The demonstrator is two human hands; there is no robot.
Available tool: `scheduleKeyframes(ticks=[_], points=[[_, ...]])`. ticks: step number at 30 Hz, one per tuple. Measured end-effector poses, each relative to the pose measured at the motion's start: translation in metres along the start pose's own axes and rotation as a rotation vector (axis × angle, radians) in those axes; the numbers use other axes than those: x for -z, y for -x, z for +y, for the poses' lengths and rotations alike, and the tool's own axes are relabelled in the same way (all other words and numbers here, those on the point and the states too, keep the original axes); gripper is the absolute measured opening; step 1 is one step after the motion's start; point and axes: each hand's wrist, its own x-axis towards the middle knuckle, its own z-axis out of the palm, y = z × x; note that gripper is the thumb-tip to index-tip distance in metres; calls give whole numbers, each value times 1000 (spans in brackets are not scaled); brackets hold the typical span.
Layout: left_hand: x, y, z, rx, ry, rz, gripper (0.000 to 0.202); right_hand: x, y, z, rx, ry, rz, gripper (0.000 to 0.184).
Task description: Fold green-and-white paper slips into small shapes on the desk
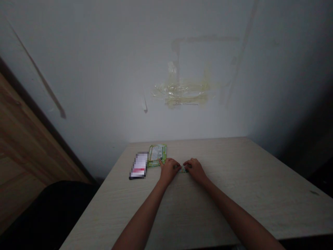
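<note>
2 slim, bare forearms (149, 215), tapering towards narrow wrists (163, 183); bare hands (169, 170) with slender fingers (173, 161)

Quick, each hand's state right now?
Left hand: fingertips at a small colourful piece; grip can't be told.
Right hand: fingertips at its other end; grip unclear.

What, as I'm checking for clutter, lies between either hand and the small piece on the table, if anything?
Nothing visible does: the left hand and right hand are at opposite ends of the small piece. The green papers and phone lie farther left, outside that gap.
</note>
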Motion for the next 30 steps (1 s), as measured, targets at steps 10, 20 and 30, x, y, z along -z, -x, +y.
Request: scheduleKeyframes(ticks=[10, 20, 30], points=[[0, -1, 0, 21, 21, -14, 8, 0, -2, -3, -42, 26, -23, 20], [-1, 3, -1, -6, 26, 7, 18, 0, 0, -6, -59, 16, 17, 19], [4, 8, 0, -137, -87, -39, 22, -3, 3, 2, -37, -27, 81, 7]])
